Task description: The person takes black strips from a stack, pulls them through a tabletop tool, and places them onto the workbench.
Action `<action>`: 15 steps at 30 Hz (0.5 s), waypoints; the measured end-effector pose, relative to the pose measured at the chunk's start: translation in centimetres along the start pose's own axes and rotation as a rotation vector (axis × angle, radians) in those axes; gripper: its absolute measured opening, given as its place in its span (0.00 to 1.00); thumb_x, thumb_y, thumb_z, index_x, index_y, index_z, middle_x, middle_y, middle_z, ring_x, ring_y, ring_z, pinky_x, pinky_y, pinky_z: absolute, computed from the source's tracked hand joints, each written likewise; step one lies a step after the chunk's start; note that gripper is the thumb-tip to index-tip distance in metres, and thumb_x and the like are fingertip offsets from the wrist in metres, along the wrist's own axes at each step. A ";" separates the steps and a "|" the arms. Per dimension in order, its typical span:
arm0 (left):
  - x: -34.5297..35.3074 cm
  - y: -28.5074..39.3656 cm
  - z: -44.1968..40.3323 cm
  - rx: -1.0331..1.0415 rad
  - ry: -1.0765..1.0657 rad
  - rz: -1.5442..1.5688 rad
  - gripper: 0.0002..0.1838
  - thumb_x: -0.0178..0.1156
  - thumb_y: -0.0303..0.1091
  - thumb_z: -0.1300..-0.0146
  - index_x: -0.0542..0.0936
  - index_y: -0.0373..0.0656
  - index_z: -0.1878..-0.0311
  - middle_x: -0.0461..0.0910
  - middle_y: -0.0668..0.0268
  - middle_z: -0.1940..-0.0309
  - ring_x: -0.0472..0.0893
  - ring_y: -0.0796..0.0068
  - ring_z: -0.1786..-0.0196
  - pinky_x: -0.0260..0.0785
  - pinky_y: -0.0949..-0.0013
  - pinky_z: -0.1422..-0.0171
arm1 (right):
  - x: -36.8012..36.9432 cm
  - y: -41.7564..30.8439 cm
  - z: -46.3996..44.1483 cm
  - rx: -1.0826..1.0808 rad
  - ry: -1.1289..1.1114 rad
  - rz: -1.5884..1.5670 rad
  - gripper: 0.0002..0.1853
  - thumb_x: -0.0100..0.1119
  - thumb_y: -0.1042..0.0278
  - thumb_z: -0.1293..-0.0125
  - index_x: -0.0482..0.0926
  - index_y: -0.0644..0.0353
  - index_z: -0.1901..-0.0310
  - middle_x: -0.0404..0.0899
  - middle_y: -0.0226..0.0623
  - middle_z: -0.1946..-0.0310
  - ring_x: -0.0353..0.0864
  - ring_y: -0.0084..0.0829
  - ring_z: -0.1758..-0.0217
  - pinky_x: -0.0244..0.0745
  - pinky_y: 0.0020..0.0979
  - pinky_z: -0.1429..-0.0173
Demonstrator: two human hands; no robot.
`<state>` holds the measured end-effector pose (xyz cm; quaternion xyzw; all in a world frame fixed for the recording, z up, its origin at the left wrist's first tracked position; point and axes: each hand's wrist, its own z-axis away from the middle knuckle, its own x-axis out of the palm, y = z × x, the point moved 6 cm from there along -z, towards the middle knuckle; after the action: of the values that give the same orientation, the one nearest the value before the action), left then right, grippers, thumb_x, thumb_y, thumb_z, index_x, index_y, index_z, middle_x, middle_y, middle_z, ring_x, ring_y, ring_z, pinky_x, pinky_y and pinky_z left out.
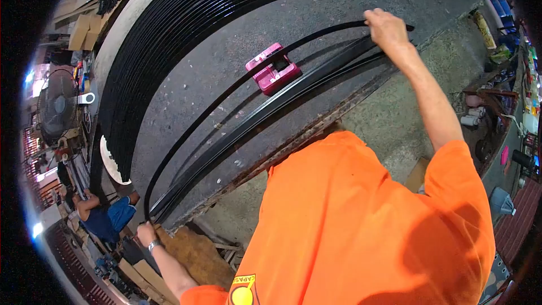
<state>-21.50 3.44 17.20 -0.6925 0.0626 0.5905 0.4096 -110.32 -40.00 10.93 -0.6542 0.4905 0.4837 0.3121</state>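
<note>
A long, thin black strip [212, 108] runs in an arc across the dark worktable [186, 93]. My left hand [147, 235] is closed around its lower-left end, just past the table's edge. At the upper right, my right hand [387, 29] grips it near the other end, with a short tip showing beyond the fingers. The strip's middle passes over a pink plastic block [272, 82] with a dark opening. Nearer my body, several straighter black strips [282, 97] lie together along the table's front edge.
Many curved black strips [186, 14] are packed side by side along the table's far side. A fan [58, 104] stands at the left. Below it, another person [107, 213] in dark blue sits or crouches. Cardboard pieces [86, 31] lie at the upper left.
</note>
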 end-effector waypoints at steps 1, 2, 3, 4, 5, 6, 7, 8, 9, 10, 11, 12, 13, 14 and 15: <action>0.5 1.4 -0.1 0.025 -0.008 -0.037 0.22 0.65 0.48 0.38 0.83 0.33 0.64 0.84 0.44 0.62 0.84 0.42 0.57 0.75 0.46 0.52 | -0.1 1.8 0.2 0.029 -0.041 0.020 0.08 0.58 0.71 0.40 0.79 0.53 0.58 0.81 0.39 0.63 0.84 0.45 0.58 0.81 0.45 0.58; -0.8 3.6 1.0 -0.043 -0.018 0.014 0.21 0.65 0.49 0.38 0.82 0.35 0.64 0.84 0.44 0.62 0.84 0.41 0.57 0.75 0.46 0.52 | -0.5 3.4 0.5 0.040 -0.036 0.051 0.07 0.58 0.70 0.38 0.79 0.53 0.58 0.81 0.39 0.63 0.84 0.45 0.58 0.80 0.45 0.58; -1.7 5.6 1.9 -0.032 -0.007 0.034 0.20 0.65 0.48 0.39 0.82 0.36 0.65 0.84 0.44 0.61 0.84 0.41 0.56 0.75 0.45 0.51 | -0.8 5.1 0.9 0.049 -0.031 0.081 0.06 0.58 0.68 0.37 0.78 0.52 0.58 0.81 0.39 0.63 0.84 0.45 0.57 0.80 0.46 0.58; -1.5 6.8 1.9 0.001 0.001 0.042 0.20 0.66 0.47 0.39 0.83 0.36 0.64 0.84 0.44 0.61 0.83 0.41 0.55 0.75 0.45 0.51 | -0.6 7.1 1.4 0.081 -0.037 0.115 0.05 0.57 0.66 0.34 0.78 0.52 0.58 0.81 0.38 0.62 0.84 0.44 0.56 0.80 0.46 0.58; -2.4 8.8 2.5 0.054 -0.018 0.050 0.19 0.66 0.47 0.39 0.84 0.36 0.63 0.84 0.44 0.61 0.83 0.41 0.55 0.75 0.45 0.51 | -0.3 9.2 1.7 0.139 -0.107 0.141 0.07 0.55 0.64 0.32 0.77 0.51 0.56 0.81 0.39 0.60 0.84 0.45 0.55 0.79 0.47 0.56; -3.6 10.8 3.3 0.048 -0.004 0.057 0.19 0.67 0.46 0.40 0.85 0.37 0.62 0.84 0.44 0.62 0.83 0.42 0.56 0.75 0.45 0.52 | -0.5 11.1 2.1 0.173 -0.132 0.163 0.08 0.54 0.63 0.32 0.77 0.50 0.54 0.81 0.38 0.60 0.83 0.46 0.54 0.79 0.48 0.55; -3.8 12.4 3.5 0.143 0.017 0.023 0.19 0.66 0.46 0.39 0.85 0.36 0.63 0.84 0.45 0.62 0.84 0.43 0.56 0.75 0.45 0.53 | -0.8 12.9 2.5 0.208 -0.157 0.184 0.09 0.54 0.62 0.31 0.76 0.50 0.52 0.81 0.38 0.59 0.83 0.47 0.54 0.79 0.49 0.54; -4.2 13.8 3.6 0.159 0.021 0.047 0.18 0.66 0.46 0.39 0.85 0.37 0.65 0.84 0.46 0.64 0.84 0.44 0.57 0.75 0.46 0.53 | -1.2 14.5 3.0 0.205 -0.118 0.191 0.07 0.53 0.61 0.30 0.74 0.51 0.55 0.79 0.40 0.61 0.82 0.49 0.55 0.77 0.49 0.56; -4.7 15.5 3.8 0.214 0.014 0.025 0.17 0.66 0.46 0.39 0.85 0.39 0.67 0.84 0.47 0.66 0.84 0.44 0.58 0.75 0.47 0.54 | -1.6 16.1 3.6 0.203 -0.080 0.198 0.07 0.53 0.60 0.29 0.72 0.53 0.57 0.78 0.41 0.62 0.80 0.51 0.56 0.76 0.49 0.58; -6.6 17.8 5.1 0.254 0.050 0.054 0.16 0.66 0.46 0.39 0.85 0.41 0.67 0.84 0.48 0.67 0.84 0.45 0.59 0.76 0.47 0.55 | -1.9 17.9 4.1 0.238 -0.085 0.201 0.07 0.52 0.60 0.28 0.72 0.53 0.56 0.78 0.41 0.61 0.80 0.51 0.55 0.75 0.50 0.57; -7.2 19.4 5.4 0.349 0.077 0.017 0.15 0.66 0.45 0.39 0.85 0.41 0.67 0.84 0.49 0.67 0.84 0.46 0.60 0.76 0.47 0.55 | -2.3 19.6 4.7 0.273 -0.090 0.205 0.08 0.51 0.59 0.27 0.72 0.53 0.56 0.78 0.41 0.60 0.80 0.52 0.54 0.75 0.50 0.56; -7.7 20.9 5.6 0.383 0.081 0.034 0.15 0.66 0.45 0.39 0.86 0.41 0.67 0.84 0.50 0.67 0.84 0.46 0.60 0.76 0.48 0.55 | -2.3 21.5 5.4 0.329 -0.146 0.234 0.08 0.49 0.58 0.27 0.72 0.52 0.54 0.78 0.41 0.59 0.80 0.51 0.53 0.75 0.50 0.54; -8.3 22.4 5.8 0.419 0.085 0.051 0.15 0.65 0.45 0.38 0.86 0.42 0.67 0.85 0.51 0.67 0.84 0.47 0.59 0.76 0.48 0.55 | -2.4 23.4 6.0 0.385 -0.203 0.263 0.09 0.48 0.58 0.26 0.72 0.51 0.53 0.79 0.41 0.57 0.79 0.51 0.51 0.74 0.50 0.53; -9.1 24.1 6.3 0.438 0.095 0.071 0.14 0.65 0.44 0.38 0.86 0.42 0.67 0.85 0.52 0.66 0.84 0.47 0.59 0.75 0.49 0.55 | -2.2 25.7 6.7 0.419 -0.287 0.298 0.10 0.46 0.58 0.25 0.72 0.50 0.49 0.79 0.41 0.53 0.80 0.51 0.49 0.76 0.51 0.51; -10.0 25.6 6.8 0.459 0.105 0.091 0.14 0.64 0.44 0.37 0.85 0.42 0.67 0.85 0.52 0.66 0.84 0.48 0.59 0.75 0.49 0.56 | -2.1 28.0 7.5 0.452 -0.371 0.333 0.13 0.45 0.58 0.25 0.72 0.48 0.44 0.80 0.40 0.49 0.80 0.50 0.46 0.77 0.52 0.49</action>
<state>-44.25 -12.96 13.47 -0.6076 0.2476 0.5419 0.5252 -139.26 -41.73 12.17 -0.3802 0.6202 0.5178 0.4501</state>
